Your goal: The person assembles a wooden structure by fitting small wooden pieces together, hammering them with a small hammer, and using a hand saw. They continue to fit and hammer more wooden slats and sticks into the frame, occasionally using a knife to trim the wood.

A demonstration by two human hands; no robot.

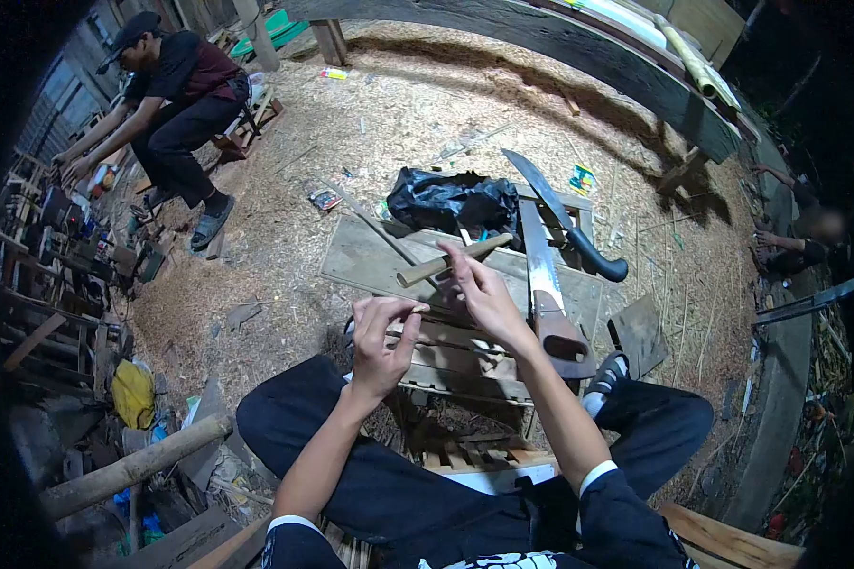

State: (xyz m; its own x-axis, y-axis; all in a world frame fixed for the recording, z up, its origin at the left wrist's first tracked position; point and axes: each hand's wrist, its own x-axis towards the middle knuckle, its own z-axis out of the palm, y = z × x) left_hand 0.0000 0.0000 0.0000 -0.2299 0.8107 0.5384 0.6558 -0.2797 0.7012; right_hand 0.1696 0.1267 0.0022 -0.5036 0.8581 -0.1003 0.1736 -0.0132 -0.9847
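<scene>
My left hand (385,343) is raised over the near edge of a low wooden bench (356,254), thumb and fingertips pinched on a small light piece (420,308). To its right, my right hand (482,296) has its fingers raised and partly spread, near a short wooden stick (455,259); whether it touches anything is hidden. A thin rod (375,223) slants across the bench behind the stick. Right of my right hand lie a handsaw (541,266) and a large knife with a black handle (593,254). A black plastic bag (451,199) sits at the bench's far side.
At upper left a person (176,104) sits bent forward with arms outstretched. Another person (802,232) is at the far right edge. A heavy beam (541,47) crosses the top. Bamboo poles and scrap wood (142,469) lie at lower left. Shavings cover the ground.
</scene>
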